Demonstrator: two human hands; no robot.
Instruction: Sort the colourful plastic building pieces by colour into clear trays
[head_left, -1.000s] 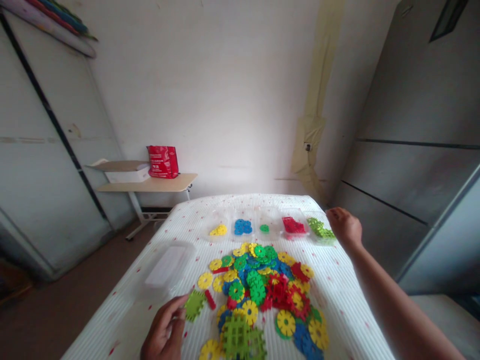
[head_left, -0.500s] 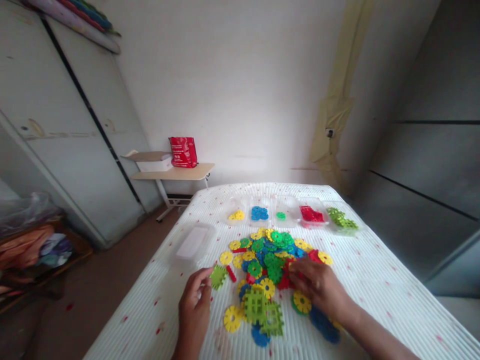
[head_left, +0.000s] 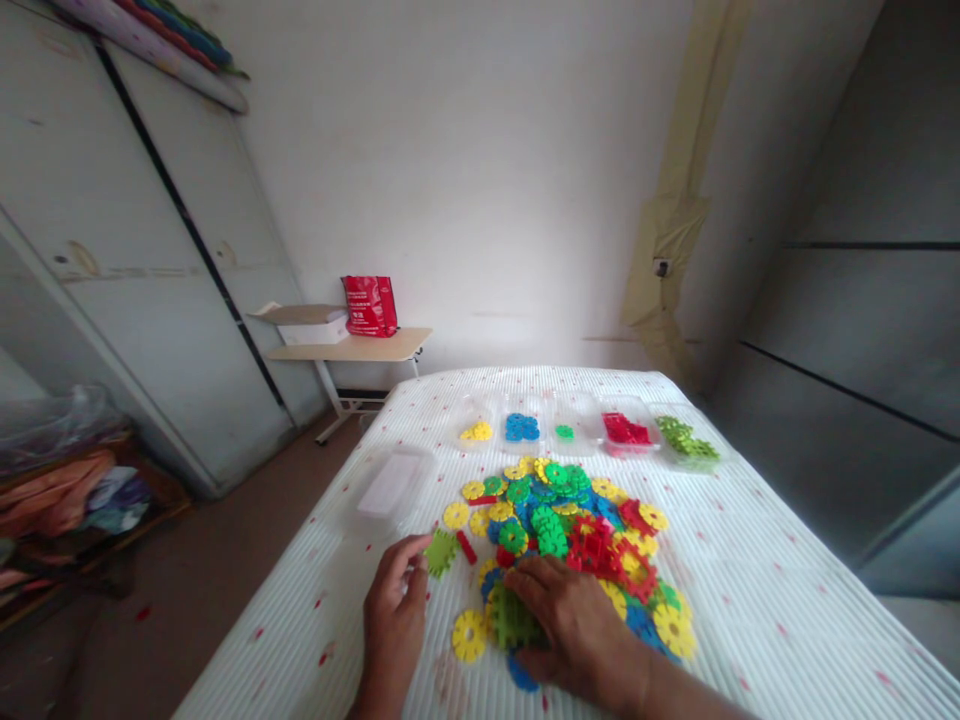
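Note:
My left hand (head_left: 395, 610) pinches a light green, square-notched plastic building piece (head_left: 441, 553) by its edge, left of the pile. Across the front of the pile lies my right hand (head_left: 574, 625), fingers on top and thumb below, closed around another light green square building piece (head_left: 512, 618). Much of that piece is hidden under the hand. Yellow toothed discs (head_left: 469, 636), green discs (head_left: 551, 530), blue discs and red square pieces (head_left: 592, 545) make up the heap. A small red bar (head_left: 466, 547) lies beside the left-hand piece.
Clear plastic boxes stand along the far side, holding yellow pieces (head_left: 477, 430), blue pieces (head_left: 521, 427), a green piece (head_left: 564, 432), red pieces (head_left: 626, 429) and light green pieces (head_left: 686, 438). A clear lid-like tray (head_left: 390, 485) lies on the left of the white ribbed tablecloth (head_left: 750, 600).
My right hand has moved left and nearer, from the red pieces to the light green pieces at the front. The left hand still holds its piece in nearly the same place.

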